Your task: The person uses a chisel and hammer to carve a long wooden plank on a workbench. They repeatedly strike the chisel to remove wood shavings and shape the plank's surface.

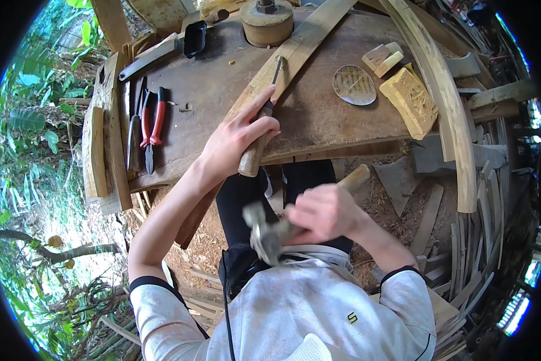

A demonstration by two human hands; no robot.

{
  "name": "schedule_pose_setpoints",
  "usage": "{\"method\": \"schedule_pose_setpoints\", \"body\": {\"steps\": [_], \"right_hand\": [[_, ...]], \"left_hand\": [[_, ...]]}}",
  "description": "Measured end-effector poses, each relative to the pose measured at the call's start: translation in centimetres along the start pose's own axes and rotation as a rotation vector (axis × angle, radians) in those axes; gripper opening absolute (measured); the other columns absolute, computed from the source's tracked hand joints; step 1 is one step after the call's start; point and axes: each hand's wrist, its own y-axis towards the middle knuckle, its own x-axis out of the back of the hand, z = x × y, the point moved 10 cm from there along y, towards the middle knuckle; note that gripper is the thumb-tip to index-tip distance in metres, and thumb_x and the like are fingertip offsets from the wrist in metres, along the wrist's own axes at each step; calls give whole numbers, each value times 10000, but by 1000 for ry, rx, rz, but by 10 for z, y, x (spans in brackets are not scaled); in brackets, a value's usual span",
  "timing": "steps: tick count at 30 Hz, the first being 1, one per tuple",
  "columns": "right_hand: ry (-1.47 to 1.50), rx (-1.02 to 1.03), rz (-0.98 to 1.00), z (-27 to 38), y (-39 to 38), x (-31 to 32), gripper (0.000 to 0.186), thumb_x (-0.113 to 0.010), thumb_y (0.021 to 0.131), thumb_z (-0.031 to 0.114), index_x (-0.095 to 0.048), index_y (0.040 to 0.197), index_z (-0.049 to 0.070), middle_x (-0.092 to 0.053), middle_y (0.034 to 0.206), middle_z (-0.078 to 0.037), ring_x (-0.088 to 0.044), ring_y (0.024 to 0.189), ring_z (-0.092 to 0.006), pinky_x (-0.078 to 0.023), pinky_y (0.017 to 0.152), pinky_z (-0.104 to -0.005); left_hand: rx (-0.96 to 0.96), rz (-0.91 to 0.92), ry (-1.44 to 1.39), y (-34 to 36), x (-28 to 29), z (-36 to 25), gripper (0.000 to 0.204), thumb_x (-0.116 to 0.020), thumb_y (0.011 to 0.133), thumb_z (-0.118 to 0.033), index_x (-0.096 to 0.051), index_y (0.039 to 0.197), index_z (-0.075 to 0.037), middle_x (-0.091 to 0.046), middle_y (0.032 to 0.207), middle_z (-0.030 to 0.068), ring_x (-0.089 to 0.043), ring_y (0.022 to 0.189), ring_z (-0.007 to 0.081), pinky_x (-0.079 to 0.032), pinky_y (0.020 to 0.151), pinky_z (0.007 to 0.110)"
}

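My left hand (239, 139) is closed around a chisel with a wooden handle (253, 157), the index finger stretched along it toward the blade. The slim metal blade (277, 72) slants down to a small notch in a long pale wooden board (309, 43), which lies diagonally across the workbench. In my right hand (326, 212), closed on its wooden handle, is a hammer (263, 233). The hammer is held low in front of my body, well apart from the chisel, and its metal head is smeared by motion.
Red-handled pliers (157, 123) lie left on the workbench (222, 78), with a black tray (195, 40) behind. A round wooden block (267, 25) stands at the back. To the right are an oval disc (354, 85), wood blocks (410, 102) and a long curved beam (445, 114).
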Motion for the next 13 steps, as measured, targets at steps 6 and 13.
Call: {"method": "schedule_pose_setpoints", "body": {"steps": [6, 13], "right_hand": [[18, 120, -44, 18, 1, 11, 486, -856, 757, 487, -661, 930, 76, -513, 691, 2, -582, 558, -171, -465, 489, -318], [54, 21, -81, 19, -8, -5, 520, -883, 734, 502, -686, 959, 77, -549, 706, -1, -612, 581, -174, -479, 505, -316]], "left_hand": [[-55, 0, -5, 1, 2, -7, 147, -733, 930, -24, -692, 1060, -78, -478, 1593, 268, -644, 1310, 420, -549, 1033, 432], [-57, -182, 8, -1, 20, -7, 156, -765, 910, 1, -697, 1037, -57, -510, 1572, 257, -647, 1312, 417, -553, 1037, 426]]}}
